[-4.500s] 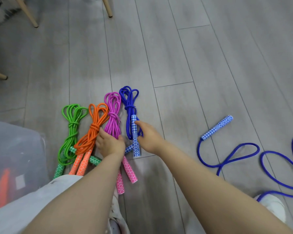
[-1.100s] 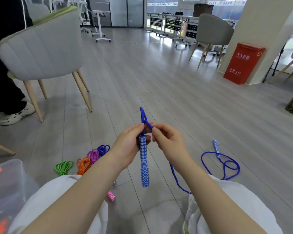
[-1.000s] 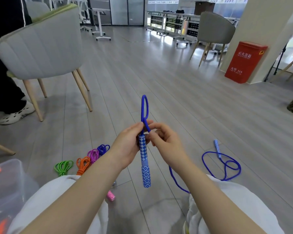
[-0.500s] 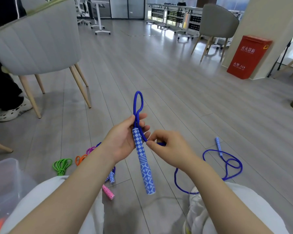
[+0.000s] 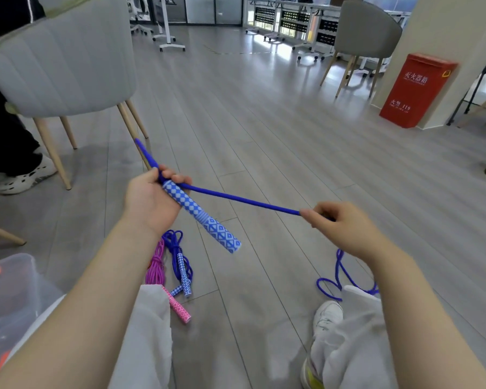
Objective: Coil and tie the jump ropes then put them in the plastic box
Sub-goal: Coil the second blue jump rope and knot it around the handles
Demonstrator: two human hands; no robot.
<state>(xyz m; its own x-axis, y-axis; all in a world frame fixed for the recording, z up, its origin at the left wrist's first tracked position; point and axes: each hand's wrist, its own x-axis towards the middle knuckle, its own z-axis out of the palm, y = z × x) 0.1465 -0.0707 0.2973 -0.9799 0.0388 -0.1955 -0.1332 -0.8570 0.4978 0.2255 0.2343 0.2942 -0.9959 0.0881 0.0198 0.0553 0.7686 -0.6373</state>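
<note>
While the left hand (image 5: 152, 203) grips the blue handle (image 5: 201, 217), the right hand (image 5: 345, 231) pinches its rope (image 5: 244, 200), pulled straight beside it.

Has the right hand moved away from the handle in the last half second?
Yes. The right hand has pulled rightward, drawing the blue rope taut from the handle held by the left hand.

Pretty bright, even daylight, mostly coming in from the windows (image 5: 286, 21) at the back, which leave pale glare streaks on the grey floor (image 5: 264, 130). Shadows are soft, like the smudge under the chair (image 5: 59, 60). Wide-angle lens bends everything near the edges. Slight softness overall, and the forearms at the bottom are blurry.
</note>
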